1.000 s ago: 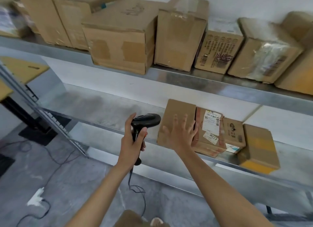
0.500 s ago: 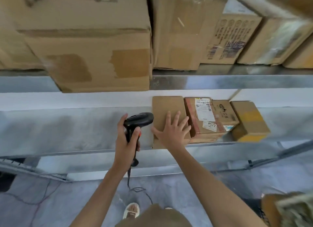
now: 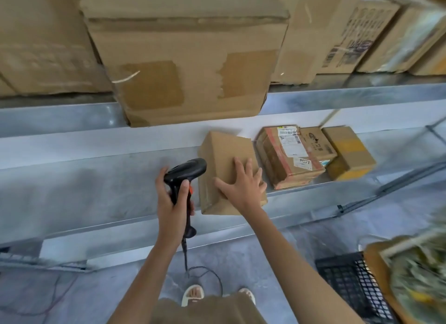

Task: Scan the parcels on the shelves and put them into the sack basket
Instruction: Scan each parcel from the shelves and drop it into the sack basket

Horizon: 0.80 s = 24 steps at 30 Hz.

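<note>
Gripping the black barcode scanner by its handle, your left hand has its fingers curled round it, the head aimed right at the plain brown parcel and almost touching that parcel's left face; its cable hangs down to the floor. Your right hand lies flat on top of the same parcel, fingers straight and spread, gripping nothing. No label or writing shows on the faces you can see.

That parcel sits on the lower shelf, its long axis running from the shelf's front lip back toward the wall, turned slightly so the near end overhangs the edge.

Just to its right stands a taped parcel with a white shipping label bearing a barcode and a small sticker reading "8077"; the rest of the print is too small to read. Behind and beside it are a small printed carton and a box with yellow tape.

On the upper shelf large cartons stand in a row; one at the right carries dark printing and a barcode, too blurred to read.

At the lower right a black mesh basket stands on the floor, with a blurred cardboard-coloured shape beside it; what the basket holds cannot be told.
</note>
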Available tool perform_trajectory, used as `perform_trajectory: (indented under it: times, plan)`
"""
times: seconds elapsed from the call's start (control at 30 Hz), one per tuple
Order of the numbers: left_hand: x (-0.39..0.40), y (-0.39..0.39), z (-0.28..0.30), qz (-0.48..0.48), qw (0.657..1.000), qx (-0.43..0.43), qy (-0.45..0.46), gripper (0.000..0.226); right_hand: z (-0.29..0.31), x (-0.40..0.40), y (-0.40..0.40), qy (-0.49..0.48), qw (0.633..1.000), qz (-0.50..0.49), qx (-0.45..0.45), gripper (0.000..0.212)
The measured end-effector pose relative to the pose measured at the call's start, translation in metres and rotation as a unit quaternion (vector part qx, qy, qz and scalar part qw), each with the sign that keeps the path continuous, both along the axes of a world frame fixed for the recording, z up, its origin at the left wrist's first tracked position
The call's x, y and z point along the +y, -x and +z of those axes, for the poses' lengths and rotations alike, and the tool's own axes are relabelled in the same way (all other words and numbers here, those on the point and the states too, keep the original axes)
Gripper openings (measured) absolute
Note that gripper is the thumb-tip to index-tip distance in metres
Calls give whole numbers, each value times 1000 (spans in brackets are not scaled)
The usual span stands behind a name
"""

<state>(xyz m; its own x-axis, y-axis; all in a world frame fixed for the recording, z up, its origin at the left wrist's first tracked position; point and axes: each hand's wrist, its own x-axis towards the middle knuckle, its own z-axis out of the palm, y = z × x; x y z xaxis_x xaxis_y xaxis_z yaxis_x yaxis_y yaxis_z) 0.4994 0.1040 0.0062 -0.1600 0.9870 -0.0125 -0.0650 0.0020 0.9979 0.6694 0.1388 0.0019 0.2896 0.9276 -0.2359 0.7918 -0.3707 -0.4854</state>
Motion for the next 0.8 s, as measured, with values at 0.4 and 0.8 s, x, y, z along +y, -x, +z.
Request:
perform_trajectory:
  times: [0.4, 0.8]
  plan:
    - [-1, -8, -2, -24, 999, -38, 6, 42, 47, -6, -44, -73, 996, 51, -4, 58]
    - [1, -1, -2, -39, 999, -25, 5, 43, 22, 6, -15, 20, 952, 69, -296, 94]
